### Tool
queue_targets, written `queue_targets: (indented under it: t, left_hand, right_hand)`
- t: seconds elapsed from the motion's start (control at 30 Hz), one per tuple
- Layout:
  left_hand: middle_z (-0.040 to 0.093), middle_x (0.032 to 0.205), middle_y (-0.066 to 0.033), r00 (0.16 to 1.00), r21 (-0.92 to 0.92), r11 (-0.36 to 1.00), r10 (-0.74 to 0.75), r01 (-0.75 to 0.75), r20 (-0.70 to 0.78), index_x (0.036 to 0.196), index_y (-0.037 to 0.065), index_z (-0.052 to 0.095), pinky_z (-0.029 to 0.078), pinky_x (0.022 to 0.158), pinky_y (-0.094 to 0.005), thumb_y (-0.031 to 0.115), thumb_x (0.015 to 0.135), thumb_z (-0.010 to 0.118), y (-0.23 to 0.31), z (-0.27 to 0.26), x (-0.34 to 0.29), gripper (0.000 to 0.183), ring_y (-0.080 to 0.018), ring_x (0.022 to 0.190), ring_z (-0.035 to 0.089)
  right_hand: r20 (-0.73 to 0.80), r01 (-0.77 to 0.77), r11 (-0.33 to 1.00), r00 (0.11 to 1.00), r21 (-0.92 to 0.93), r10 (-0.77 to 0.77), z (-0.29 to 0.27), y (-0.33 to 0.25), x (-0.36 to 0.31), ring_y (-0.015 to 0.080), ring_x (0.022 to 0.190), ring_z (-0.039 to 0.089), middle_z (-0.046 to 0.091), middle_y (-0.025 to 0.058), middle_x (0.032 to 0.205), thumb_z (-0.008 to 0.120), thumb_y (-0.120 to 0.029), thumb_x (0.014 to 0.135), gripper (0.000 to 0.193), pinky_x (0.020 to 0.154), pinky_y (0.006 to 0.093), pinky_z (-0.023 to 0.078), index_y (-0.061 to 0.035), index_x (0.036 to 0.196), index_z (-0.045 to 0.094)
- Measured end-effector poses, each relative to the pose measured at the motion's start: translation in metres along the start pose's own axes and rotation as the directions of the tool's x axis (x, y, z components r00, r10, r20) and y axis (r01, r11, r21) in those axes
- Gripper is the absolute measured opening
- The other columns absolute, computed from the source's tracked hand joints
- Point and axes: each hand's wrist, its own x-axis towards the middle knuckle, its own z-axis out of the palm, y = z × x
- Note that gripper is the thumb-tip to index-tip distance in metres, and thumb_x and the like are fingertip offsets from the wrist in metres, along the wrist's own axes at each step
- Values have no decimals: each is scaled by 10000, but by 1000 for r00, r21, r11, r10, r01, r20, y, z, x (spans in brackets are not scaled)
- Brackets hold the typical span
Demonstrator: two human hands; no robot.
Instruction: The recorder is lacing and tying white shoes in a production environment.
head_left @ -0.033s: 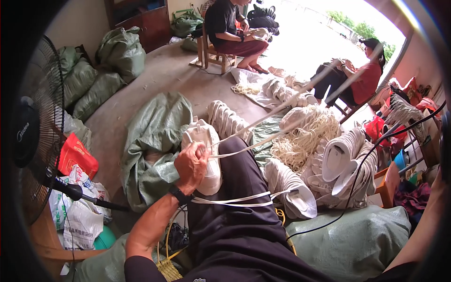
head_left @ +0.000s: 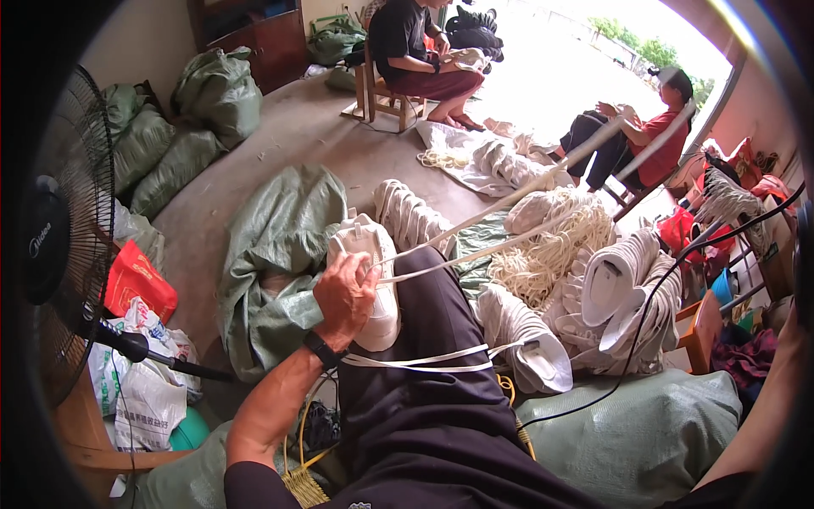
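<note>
My left hand (head_left: 346, 293) is closed on a white sneaker (head_left: 387, 318) standing on my left thigh, toe toward me. Its fingers lie over the lacing at the front opening. Two pale shoelace strands (head_left: 483, 254) run taut from the sneaker up and to the right, blurring toward the doorway. My right forearm (head_left: 767, 399) rises along the right edge, but the hand itself is outside the picture. A loop of white lace (head_left: 424, 365) is tied across my dark trousers (head_left: 407, 433).
Stacked white shoe uppers (head_left: 521, 339) and a heap of loose laces (head_left: 551, 259) lie right of my knee. Green woven sacks (head_left: 280, 254) stand about. A fan (head_left: 51, 229) is at left. Two people sit ahead, one in black (head_left: 407, 42), one in red (head_left: 661, 140).
My left fingers have shifted slightly on the sneaker. Far ends of the laces have swung a little to the right. The person in red has raised their head and moved their hands.
</note>
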Motion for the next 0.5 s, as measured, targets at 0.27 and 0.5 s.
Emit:
queue_targets:
  t: [0.27,0.5]
  left_hand:
    - [598,1191,-111,851,110,846,526,-522,-9,1020,36,692,391,1018,-463,96,738,762,12,-7,19,296,-323,1124,559]
    - [699,922,-86,991,-373,920,85,-119,-107,931,-26,717,489,774,-353,109,868,691,-6,3,17,152,-246,873,658]
  right_hand:
    - [41,-27,1000,999,12,26,13,43,9,255,1176,535,569,135,1254,483,-207,1040,294,1032,437,412,4,1234,549]
    - [105,0,999,994,40,-4,21,66,26,257,1240,522,557,142,1324,461,-227,1053,344,1076,428,398,10,1291,536]
